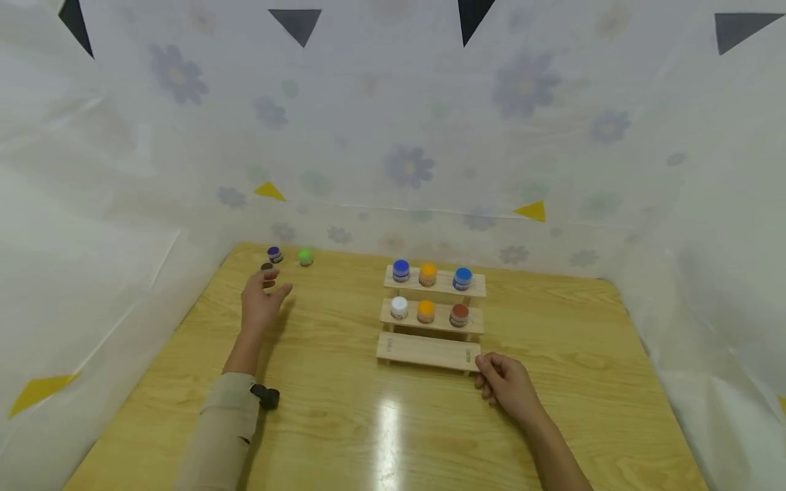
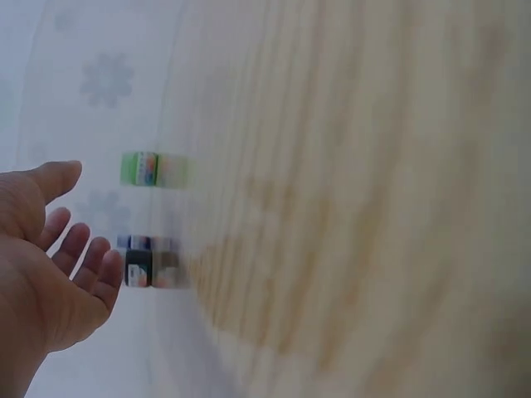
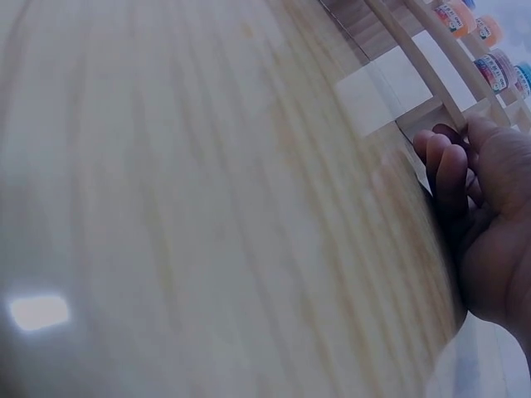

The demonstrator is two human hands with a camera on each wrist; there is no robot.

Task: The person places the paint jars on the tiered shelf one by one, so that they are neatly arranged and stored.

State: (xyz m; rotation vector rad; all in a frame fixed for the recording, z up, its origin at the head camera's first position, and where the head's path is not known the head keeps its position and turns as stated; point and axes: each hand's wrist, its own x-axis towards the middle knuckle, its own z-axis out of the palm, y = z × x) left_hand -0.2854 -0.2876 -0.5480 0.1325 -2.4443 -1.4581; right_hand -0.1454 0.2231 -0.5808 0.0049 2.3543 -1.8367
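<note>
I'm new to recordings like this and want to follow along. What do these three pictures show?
No robot here, just a person's two bare hands. The wide picture comes from a camera on the head; the others, from one on each wrist. On the table stands a three-tier wooden rack holding six small jars. The right hand pinches the end of the lowest tier, which bears no jars. The left hand is open and holds nothing, near a green jar, a purple jar and a dark jar.
</note>
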